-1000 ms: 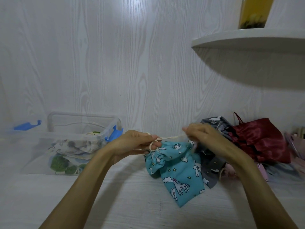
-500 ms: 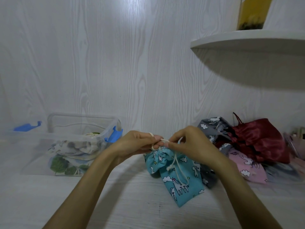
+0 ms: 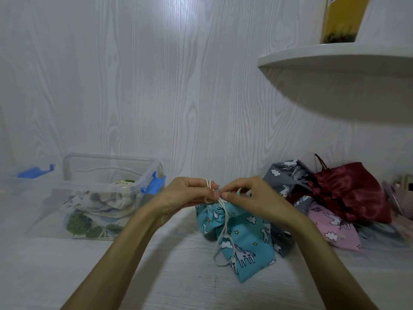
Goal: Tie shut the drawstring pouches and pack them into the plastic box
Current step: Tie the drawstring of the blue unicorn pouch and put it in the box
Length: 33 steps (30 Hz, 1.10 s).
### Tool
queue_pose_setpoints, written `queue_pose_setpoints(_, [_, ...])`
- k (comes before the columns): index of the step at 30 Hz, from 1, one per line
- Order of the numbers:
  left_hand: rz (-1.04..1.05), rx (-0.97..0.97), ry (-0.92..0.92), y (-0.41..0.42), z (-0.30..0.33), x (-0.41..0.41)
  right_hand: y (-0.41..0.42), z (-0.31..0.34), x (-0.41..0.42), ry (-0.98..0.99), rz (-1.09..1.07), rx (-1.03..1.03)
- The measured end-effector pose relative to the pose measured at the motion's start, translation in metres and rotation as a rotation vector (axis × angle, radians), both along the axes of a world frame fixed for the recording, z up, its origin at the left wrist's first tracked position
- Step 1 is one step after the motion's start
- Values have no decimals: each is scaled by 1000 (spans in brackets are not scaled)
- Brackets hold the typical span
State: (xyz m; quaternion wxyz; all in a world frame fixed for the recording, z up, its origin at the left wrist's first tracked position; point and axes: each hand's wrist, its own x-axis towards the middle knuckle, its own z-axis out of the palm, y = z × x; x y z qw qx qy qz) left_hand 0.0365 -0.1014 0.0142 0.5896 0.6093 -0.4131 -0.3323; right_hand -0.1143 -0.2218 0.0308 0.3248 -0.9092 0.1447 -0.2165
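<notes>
A teal unicorn-print pouch (image 3: 243, 240) hangs from my hands at the middle, its lower end on the table and its neck gathered. My left hand (image 3: 187, 194) pinches the cream drawstring (image 3: 223, 222) at the neck, with cord looped over a finger. My right hand (image 3: 248, 196) pinches the same cord right beside it, fingertips nearly touching. The cord ends dangle down over the pouch. The clear plastic box (image 3: 138, 186) with blue latches stands at the left with several pouches inside.
A pile of pouches lies at the right: grey (image 3: 283, 177), dark red satin (image 3: 350, 191), pink (image 3: 330, 227). A white curved shelf (image 3: 335, 57) juts from the wall at upper right with a yellow item (image 3: 342, 19) on it. The wood-grain wall is close behind.
My right hand came in from the right to meet my left hand at the pouch neck. The drawstring, earlier stretched between the hands, now hangs down in loose ends.
</notes>
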Motion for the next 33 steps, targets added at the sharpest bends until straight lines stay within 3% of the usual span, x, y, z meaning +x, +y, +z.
queue_pose_setpoints(7, [-25,-23,-108,0,1,-8,-1,-2,-3,4,111,197])
queue_pose_setpoints(14, [234,-79,-255,-1,7,-16,4,-1,6,-73,-90,170])
queue_pose_setpoints(21, [400,-209,-357,-6,-3,-22,6,-5,5,-142,-20,61])
queue_pose_setpoints(27, [458,-233,-498,-6,-3,-22,-5,-1,2,-76,-27,367])
queue_pose_setpoints(33, [462,-251,-506,-5,-1,-20,-9,-5,2,-42,74,490])
